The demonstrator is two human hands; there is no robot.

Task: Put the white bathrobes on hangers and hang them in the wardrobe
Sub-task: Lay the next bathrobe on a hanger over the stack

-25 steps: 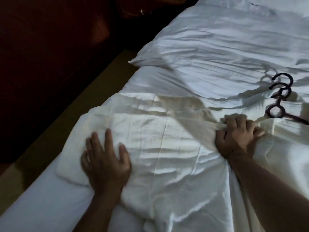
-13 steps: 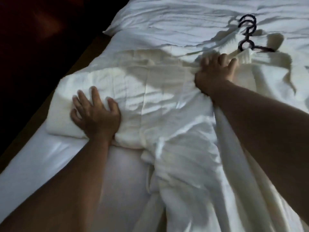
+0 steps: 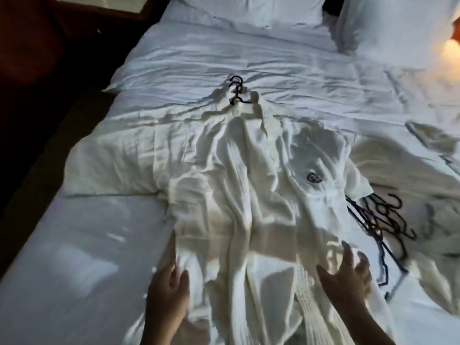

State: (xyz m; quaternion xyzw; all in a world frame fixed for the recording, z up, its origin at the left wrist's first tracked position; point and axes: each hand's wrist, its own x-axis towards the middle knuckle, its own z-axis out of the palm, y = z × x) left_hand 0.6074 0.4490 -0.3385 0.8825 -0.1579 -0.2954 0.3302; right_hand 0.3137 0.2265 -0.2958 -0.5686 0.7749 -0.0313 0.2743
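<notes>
A white bathrobe [image 3: 231, 185] lies spread face up on the bed, its collar pointing away from me. At the collar, dark hanger hooks [image 3: 236, 92] stick out. The robe has a small dark emblem on the chest. My left hand [image 3: 171, 277] lies with straight fingers along the robe's left edge near the waist. On the robe's right side, my right hand [image 3: 348, 272] rests with its fingers spread. More white robe fabric [image 3: 388, 163] lies to the right. Beside it is a pile of dark hangers [image 3: 380, 220].
The bed [image 3: 82, 257] has white sheets, and pillows [image 3: 249, 8] lie at its head. Dark floor and dark wooden furniture [image 3: 37, 58] run along the left side. A lit lamp [image 3: 451, 53] glows at the far right.
Both hands left the sleeve and collar area and moved down to the robe's waist. My right hand released its fistful of fabric. The view pulled back, showing the whole robe and the spare hangers.
</notes>
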